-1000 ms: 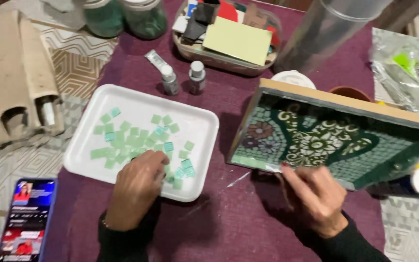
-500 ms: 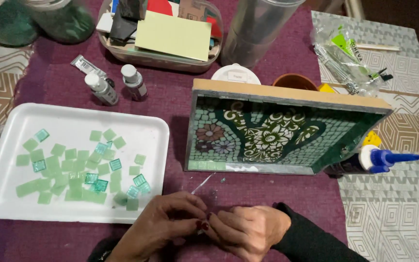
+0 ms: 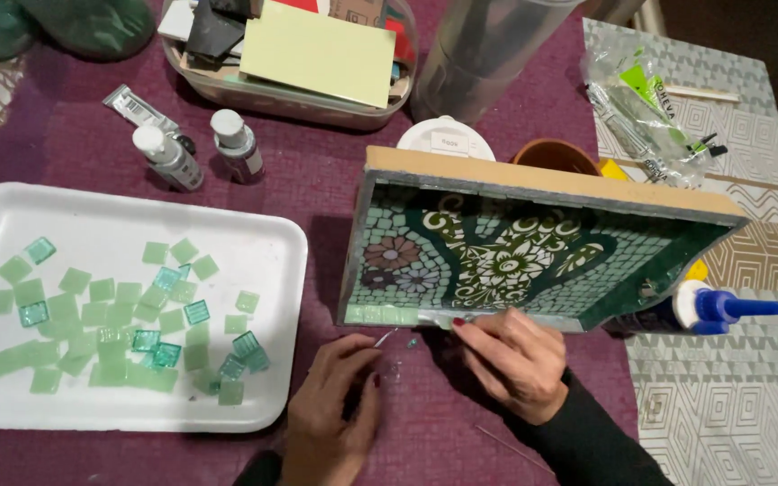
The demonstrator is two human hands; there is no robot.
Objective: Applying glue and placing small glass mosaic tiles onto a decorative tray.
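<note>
Near edge of counter (image 3: 461, 450): both hands work at the lower rim of a propped mosaic tray (image 3: 515, 261), which stands tilted on its near edge on the purple cloth.
Right hand (image 3: 520, 360): fingertips pinched together on a pale green tile (image 3: 438, 319), pressing it against the tray's near rim, at the end of a row of tiles already set there.
Left hand (image 3: 335, 405): fingers closed on a thin pointed stick (image 3: 384, 339), its tip just beside the rim.
Loose tiles: a white foam tray (image 3: 254, 234) to the left holds many green squares.
Glue: a bottle with a blue nozzle (image 3: 722, 308) lies at the right, touching the mosaic tray's corner.
Far side: small paint bottles (image 3: 195, 153), a bowl of supplies (image 3: 290, 90).
Risk: pressing hard could tip the tilted mosaic tray backward; a tile on wet glue may slide off line or drop.
</note>
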